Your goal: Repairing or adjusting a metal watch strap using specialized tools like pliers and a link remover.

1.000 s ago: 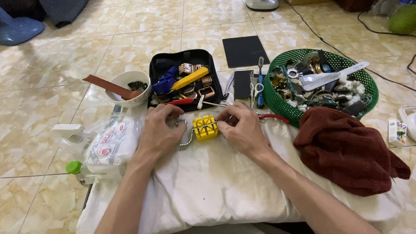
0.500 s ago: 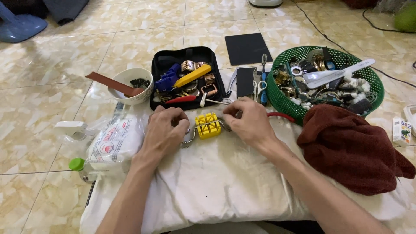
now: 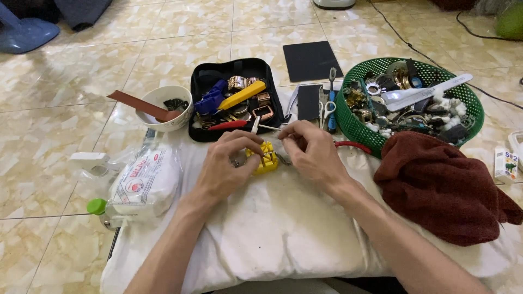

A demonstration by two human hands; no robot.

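A small yellow block-shaped holder [image 3: 265, 158] sits on a white cloth [image 3: 283, 228] with a metal watch band lying across it. My left hand [image 3: 226, 163] rests on the holder's left side, fingers curled over it. My right hand [image 3: 308, 149] is just to the right, its fingertips pinched on a thin metal tool [image 3: 272, 128] that points left over the holder. Part of the band is hidden under both hands.
Behind the hands lies an open black case [image 3: 234, 100] of tools and watch parts. A green basket [image 3: 408, 100] of watch parts stands right, a brown towel [image 3: 447, 185] below it. A white bowl [image 3: 163, 106], a plastic bag [image 3: 141, 182] and a bottle lie left.
My head has moved a little, shifting the view. Both hands have closed in tighter over the yellow holder, and my right fingers now pinch the thin tool above it.
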